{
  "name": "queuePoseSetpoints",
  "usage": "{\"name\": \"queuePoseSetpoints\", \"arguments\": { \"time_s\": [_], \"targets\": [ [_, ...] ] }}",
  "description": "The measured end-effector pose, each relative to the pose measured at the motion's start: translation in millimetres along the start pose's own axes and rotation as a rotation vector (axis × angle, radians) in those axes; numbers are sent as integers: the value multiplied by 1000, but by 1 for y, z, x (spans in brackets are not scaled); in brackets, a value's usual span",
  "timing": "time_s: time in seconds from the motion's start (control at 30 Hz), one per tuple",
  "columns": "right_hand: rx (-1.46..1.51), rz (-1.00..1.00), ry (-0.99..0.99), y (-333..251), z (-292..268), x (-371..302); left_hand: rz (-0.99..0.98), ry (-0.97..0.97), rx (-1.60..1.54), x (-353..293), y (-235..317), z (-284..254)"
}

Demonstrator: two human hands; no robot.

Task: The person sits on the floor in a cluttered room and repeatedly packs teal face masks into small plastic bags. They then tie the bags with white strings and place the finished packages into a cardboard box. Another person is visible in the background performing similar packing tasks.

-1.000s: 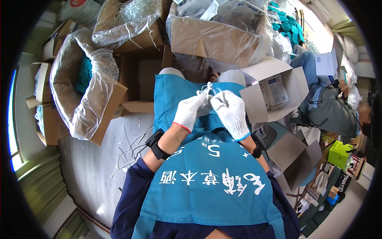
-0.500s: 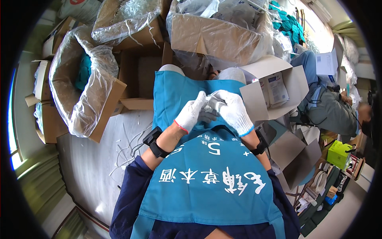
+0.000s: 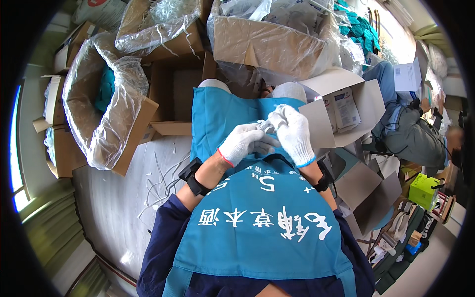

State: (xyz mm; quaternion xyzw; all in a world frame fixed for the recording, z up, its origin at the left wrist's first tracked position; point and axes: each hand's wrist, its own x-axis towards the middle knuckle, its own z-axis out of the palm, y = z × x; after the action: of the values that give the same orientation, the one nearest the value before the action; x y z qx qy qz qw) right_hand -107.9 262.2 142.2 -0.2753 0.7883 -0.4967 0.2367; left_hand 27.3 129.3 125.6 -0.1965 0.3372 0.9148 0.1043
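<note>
Just above the lap of a teal apron [image 3: 267, 255], on my head-camera feed, two white-gloved hands work close together. The right hand [image 3: 293, 134] is narrowed to a pinch, its fingertips gathered on a small whitish piece [image 3: 265, 125]. The left hand [image 3: 245, 142] is beside it, thumb against or very near the piece, fingers loosely curled; I cannot tell whether it grips too. Half a second ago the fingertips met; now the right hand has drawn up and outward, and the piece shows in the gap between them. I judge that its handling is still under way.

Just right of the hands, an open white carton [image 3: 316, 124] holds pale printed packets [image 3: 345, 108]. Ahead and to the left is an open brown carton [image 3: 173, 128], flap towards me. Straight ahead, a large plastic-lined carton [image 3: 269, 47] is heaped with clear and white packaging [image 3: 292, 17]. Farther left, a tall lined box [image 3: 136, 133] has teal fabric [image 3: 105, 89] inside. Off to the far right sits a co-worker in a grey top [image 3: 415, 141], near a small white box [image 3: 406, 79]
</note>
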Motion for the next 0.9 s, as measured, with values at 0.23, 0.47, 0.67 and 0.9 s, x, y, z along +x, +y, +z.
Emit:
{"name": "queuePoseSetpoints", "arguments": {
  "time_s": [0.23, 0.47, 0.67, 0.9],
  "targets": [
    [-113, -118, 67, 10, -12, 7, -30, -32, 20, -2, 0, 5],
    [-212, -87, -43, 19, -17, 9, -119, 23, 351, -5, 8, 2],
    [102, 7, -125, 9, -11, 8, 2, 136, 630, 5, 3, -3],
    [10, 10, -134, 6, -7, 6, 46, 104, 559, 8, 4, 0]
  ]
}}
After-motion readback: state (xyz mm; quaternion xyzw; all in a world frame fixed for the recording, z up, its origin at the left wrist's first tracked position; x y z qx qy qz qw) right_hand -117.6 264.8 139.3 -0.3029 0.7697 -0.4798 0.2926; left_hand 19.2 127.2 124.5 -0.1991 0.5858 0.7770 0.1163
